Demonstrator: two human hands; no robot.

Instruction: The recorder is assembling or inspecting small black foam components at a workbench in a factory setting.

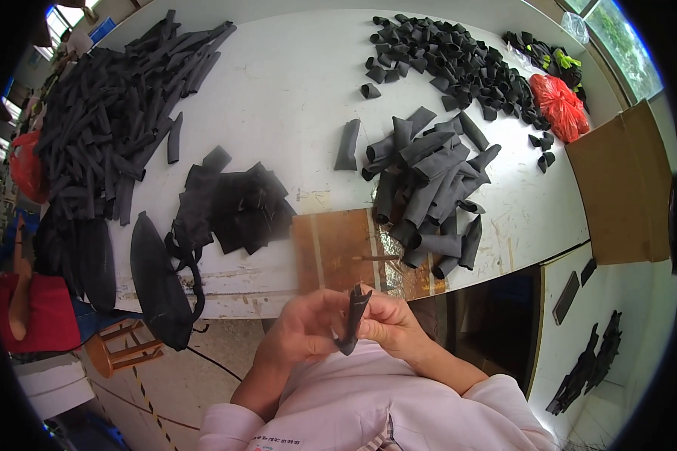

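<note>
Close to my body, just off the table's front edge, I hold a small black fabric piece (353, 319) upright; it looks like a folded sleeve or tube. My left hand (308, 327) is closed on its left side, and my right hand (390, 322) pinches it from the right. Beyond my hands lies a brown board (335, 244) set on the table front. A loose pile of dark grey fabric tubes (432, 173) covers the board's right end and the table behind it. Flat black fabric pieces (248, 207) are stacked left of the board.
A large heap of long dark strips (101, 113) fills the back left. Many short black tubes (459, 64) lie at the back right beside a red plastic bag (559, 105). A cardboard sheet (620, 184) stands right. At left are a wooden stool (124, 346) and another person's arm (21, 293).
</note>
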